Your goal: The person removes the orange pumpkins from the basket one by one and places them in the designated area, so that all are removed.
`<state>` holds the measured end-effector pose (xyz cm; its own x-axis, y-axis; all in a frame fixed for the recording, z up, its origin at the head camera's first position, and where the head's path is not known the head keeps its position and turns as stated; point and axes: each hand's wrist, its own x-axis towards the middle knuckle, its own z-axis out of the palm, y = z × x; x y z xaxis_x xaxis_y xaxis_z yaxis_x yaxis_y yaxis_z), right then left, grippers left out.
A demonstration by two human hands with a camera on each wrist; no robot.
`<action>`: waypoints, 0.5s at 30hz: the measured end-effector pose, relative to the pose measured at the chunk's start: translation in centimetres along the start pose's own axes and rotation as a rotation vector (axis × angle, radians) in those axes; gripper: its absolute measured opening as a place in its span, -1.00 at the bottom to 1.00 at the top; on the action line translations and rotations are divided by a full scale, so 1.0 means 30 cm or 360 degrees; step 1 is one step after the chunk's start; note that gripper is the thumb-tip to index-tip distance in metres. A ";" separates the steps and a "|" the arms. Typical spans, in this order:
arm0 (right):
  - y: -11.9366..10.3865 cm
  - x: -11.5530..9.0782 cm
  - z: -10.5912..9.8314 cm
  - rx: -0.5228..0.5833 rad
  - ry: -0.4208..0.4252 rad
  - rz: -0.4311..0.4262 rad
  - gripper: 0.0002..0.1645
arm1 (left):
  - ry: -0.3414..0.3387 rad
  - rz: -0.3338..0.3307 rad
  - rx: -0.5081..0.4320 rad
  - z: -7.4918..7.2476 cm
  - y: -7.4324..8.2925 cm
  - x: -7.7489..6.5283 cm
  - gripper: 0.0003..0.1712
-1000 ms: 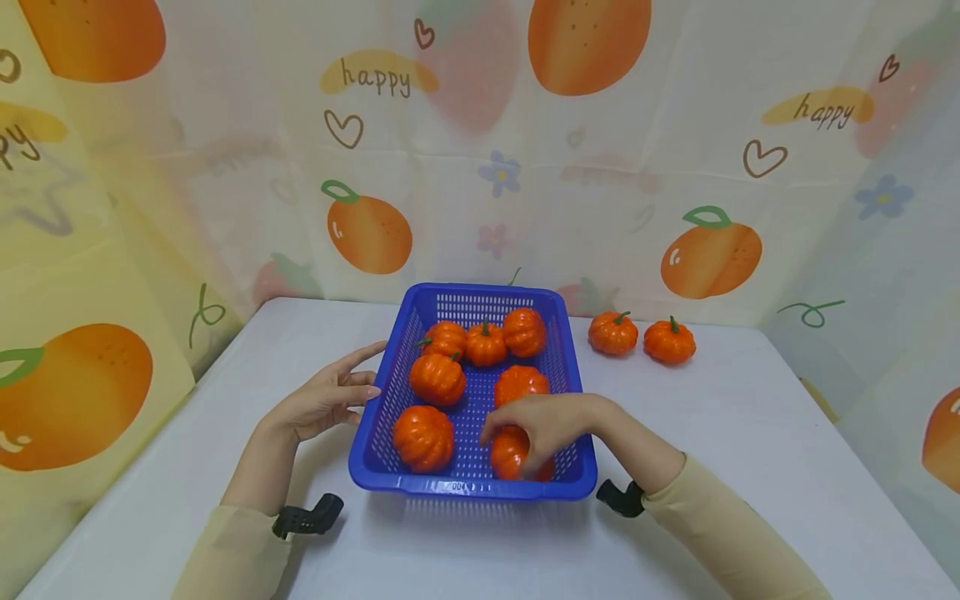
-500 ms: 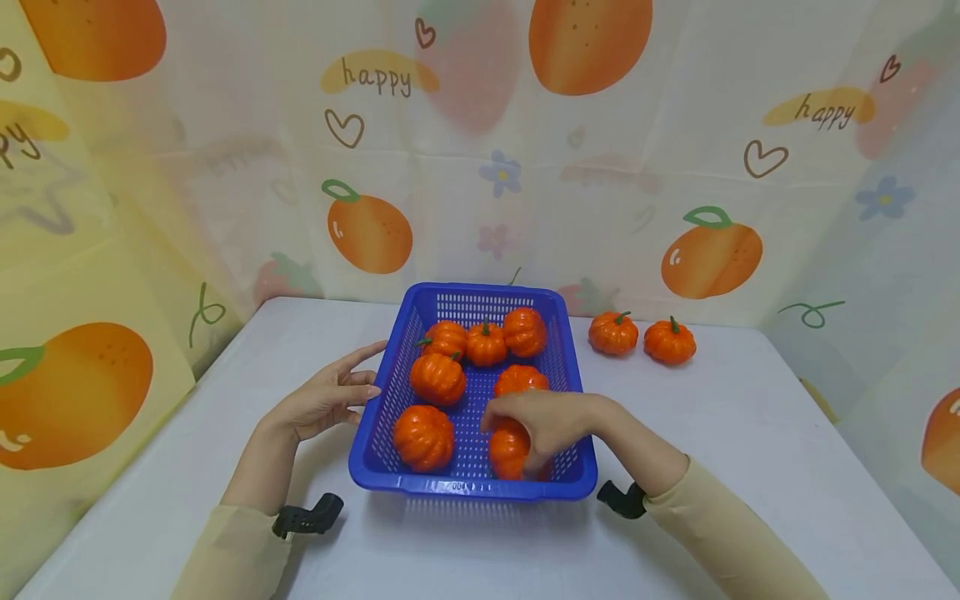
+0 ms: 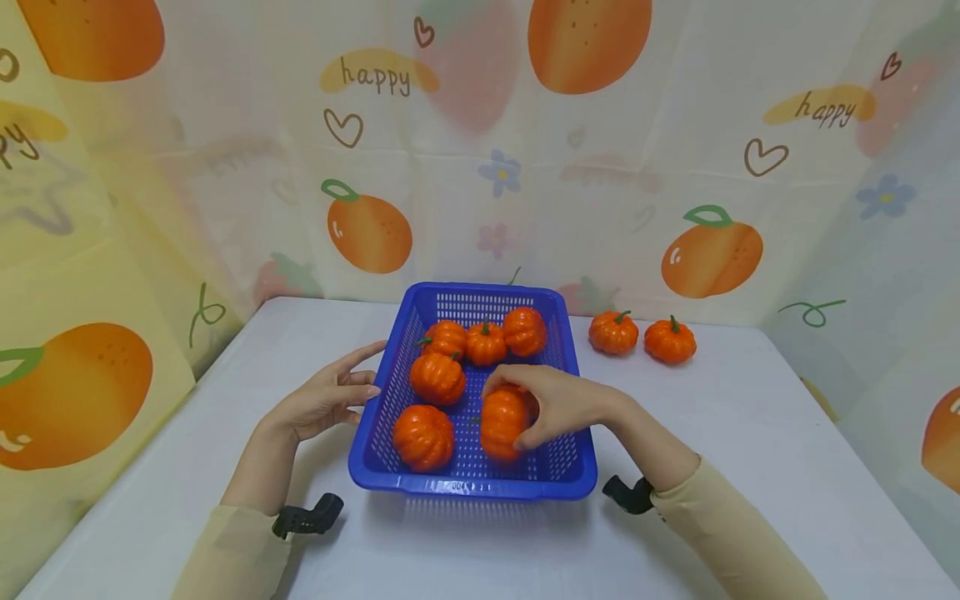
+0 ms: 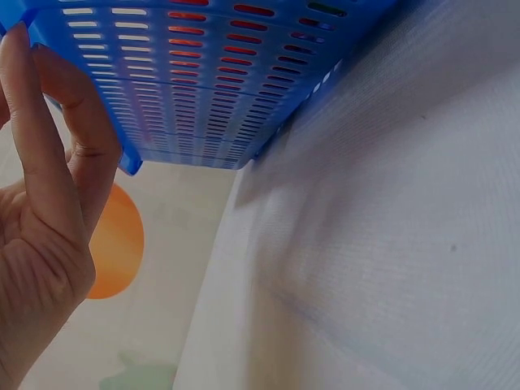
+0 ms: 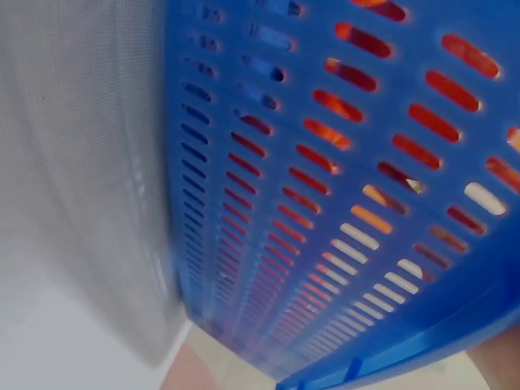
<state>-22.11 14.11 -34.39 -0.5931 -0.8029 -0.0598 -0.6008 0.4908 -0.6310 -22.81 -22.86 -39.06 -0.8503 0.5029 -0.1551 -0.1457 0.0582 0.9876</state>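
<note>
Inside the blue plastic basket (image 3: 465, 486), my right hand (image 3: 558, 402) grips a small orange pumpkin (image 3: 502, 423) between thumb and fingers, its stem pointing left. Another pumpkin behind that hand is mostly hidden. My left hand (image 3: 326, 398) is at the basket's left side, fingers spread and fingertips touching the rim; the left wrist view shows these fingers (image 4: 49, 154) against the slotted wall. Near the left wall lie a front pumpkin (image 3: 423, 438) and a middle pumpkin (image 3: 437, 379). The right wrist view has the basket wall (image 5: 276, 187) with orange behind its slots.
Along the basket's back lie a left pumpkin (image 3: 446, 340), a centre pumpkin (image 3: 486, 343) and a right pumpkin (image 3: 524, 332). Two more, a nearer-basket pumpkin (image 3: 613, 333) and an outer pumpkin (image 3: 670, 342), sit on the white table (image 3: 712, 400). A printed curtain (image 3: 480, 208) hangs behind.
My right hand has lifted the front-right pumpkin and moved it slightly up and back within the basket, covering the pumpkin behind. My left hand stays in place.
</note>
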 end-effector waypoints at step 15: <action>0.084 -0.041 -0.082 0.0677 0.0484 -0.0167 -0.19 | -0.0003 0.0005 -0.0008 0.001 0.003 -0.002 -0.08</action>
<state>-24.21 17.15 -34.00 -0.7081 -0.6750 0.2073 -0.4320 0.1819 -0.8833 -22.76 -22.84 -38.96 -0.8499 0.5047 -0.1517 -0.1453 0.0523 0.9880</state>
